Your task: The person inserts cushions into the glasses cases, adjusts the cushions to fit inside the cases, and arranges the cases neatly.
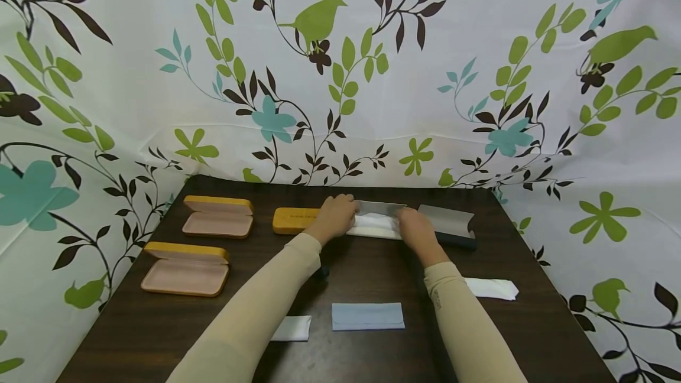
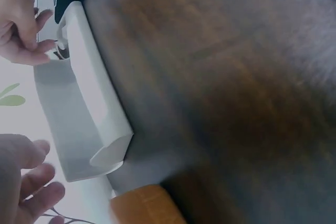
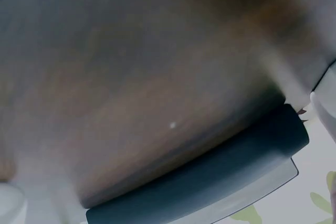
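An open white glasses case (image 1: 372,231) with a grey inside lies at the back of the dark table, a crumpled white cloth (image 1: 374,219) in it. Over the case's left end is my left hand (image 1: 336,217); in the left wrist view, the fingers (image 2: 39,179) of that hand are spread and loosely bent beside the grey lid (image 2: 68,114). At the right end, my right hand (image 1: 417,232) pinches the white cloth with curled fingers. A small dark piece shows beside those fingertips in the left wrist view, mostly hidden.
A closed yellow case (image 1: 292,220) stands left of the white one, an open dark case (image 1: 452,226) right. Two open yellow cases (image 1: 218,223) (image 1: 183,273) lie at left. Nearer are a light blue folded cloth (image 1: 368,317) and white folded cloths (image 1: 295,328) (image 1: 495,289).
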Motion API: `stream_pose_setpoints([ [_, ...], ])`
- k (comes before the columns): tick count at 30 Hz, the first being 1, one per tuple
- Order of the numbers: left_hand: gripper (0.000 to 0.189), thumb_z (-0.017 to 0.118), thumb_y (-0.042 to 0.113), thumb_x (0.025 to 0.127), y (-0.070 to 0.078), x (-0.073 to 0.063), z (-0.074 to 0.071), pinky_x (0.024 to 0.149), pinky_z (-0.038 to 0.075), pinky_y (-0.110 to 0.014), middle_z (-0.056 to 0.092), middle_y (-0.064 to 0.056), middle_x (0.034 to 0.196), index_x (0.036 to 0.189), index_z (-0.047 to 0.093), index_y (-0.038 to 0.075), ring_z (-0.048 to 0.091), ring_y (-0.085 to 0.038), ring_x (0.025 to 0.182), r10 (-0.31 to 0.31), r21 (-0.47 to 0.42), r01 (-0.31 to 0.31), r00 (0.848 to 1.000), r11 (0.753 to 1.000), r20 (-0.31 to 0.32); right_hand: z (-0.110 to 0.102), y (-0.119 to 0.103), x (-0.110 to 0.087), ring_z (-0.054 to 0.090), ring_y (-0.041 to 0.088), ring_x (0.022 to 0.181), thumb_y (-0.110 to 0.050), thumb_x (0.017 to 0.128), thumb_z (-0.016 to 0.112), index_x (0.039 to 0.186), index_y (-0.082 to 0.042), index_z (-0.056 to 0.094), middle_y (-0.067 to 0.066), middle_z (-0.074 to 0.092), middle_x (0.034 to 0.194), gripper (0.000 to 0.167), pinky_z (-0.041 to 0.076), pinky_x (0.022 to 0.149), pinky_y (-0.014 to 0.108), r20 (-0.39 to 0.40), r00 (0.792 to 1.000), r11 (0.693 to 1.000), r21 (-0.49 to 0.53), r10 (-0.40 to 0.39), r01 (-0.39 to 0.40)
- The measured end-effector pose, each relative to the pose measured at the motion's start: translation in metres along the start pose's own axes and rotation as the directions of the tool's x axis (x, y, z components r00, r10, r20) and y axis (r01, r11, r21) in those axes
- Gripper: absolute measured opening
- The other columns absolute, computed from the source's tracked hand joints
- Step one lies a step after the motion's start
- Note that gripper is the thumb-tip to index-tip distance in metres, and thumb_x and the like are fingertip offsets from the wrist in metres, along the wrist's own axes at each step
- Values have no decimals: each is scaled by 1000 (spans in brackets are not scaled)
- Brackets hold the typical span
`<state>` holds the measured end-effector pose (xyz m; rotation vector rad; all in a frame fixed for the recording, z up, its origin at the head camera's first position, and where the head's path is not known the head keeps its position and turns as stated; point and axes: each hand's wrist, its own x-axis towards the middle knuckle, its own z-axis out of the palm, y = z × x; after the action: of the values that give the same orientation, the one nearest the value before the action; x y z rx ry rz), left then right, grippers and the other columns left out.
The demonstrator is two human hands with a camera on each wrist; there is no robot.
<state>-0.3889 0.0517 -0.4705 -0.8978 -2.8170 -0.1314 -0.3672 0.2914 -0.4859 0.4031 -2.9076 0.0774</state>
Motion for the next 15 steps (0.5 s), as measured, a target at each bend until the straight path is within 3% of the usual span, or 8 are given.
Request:
stream_pose_setpoints([
  [3, 32, 60, 19, 101, -4, 3, 0, 90, 53, -43, 59, -6, 130, 132, 62, 12, 57, -24, 119, -24, 8, 24, 999, 1000, -46, -5, 4, 3, 65, 36, 104, 6, 94, 61, 117, 2, 70, 18, 68, 115, 25, 57, 86, 49, -105, 994, 999, 19, -24, 26],
  [6, 46, 59, 20, 103, -7, 6, 0, 98, 51, -47, 49, -7, 149, 146, 50, 10, 49, -25, 134, -52, 10, 52, 998, 999, -19, -10, 8, 6, 57, 39, 121, 6, 93, 64, 133, 4, 61, 22, 59, 133, 41, 53, 93, 52, -125, 992, 999, 30, -19, 23],
  [10, 54, 52, 21, 106, -8, 5, 0, 109, 43, -51, 37, -5, 161, 157, 37, 11, 39, -24, 145, -82, -27, 85, 991, 996, 102, -13, 12, 8, 42, 38, 141, 3, 97, 59, 151, 3, 42, 21, 41, 156, 57, 46, 105, 54, 32, 999, 999, 41, -5, 3],
  [12, 52, 48, 21, 108, -8, 6, 3, 112, 40, -51, 37, -4, 162, 158, 36, 12, 37, -23, 146, -89, -46, 96, 985, 994, 150, -13, 13, 7, 39, 36, 144, 1, 100, 55, 154, 2, 37, 20, 37, 159, 57, 43, 108, 54, 121, 993, 999, 51, -3, -3],
  [15, 51, 43, 22, 109, -7, 7, 8, 114, 38, -50, 39, -4, 161, 159, 34, 13, 38, -23, 146, -94, -60, 107, 978, 992, 185, -13, 14, 5, 42, 36, 142, 0, 102, 51, 154, 2, 38, 20, 38, 158, 54, 43, 108, 55, 171, 985, 997, 71, -2, -10],
])
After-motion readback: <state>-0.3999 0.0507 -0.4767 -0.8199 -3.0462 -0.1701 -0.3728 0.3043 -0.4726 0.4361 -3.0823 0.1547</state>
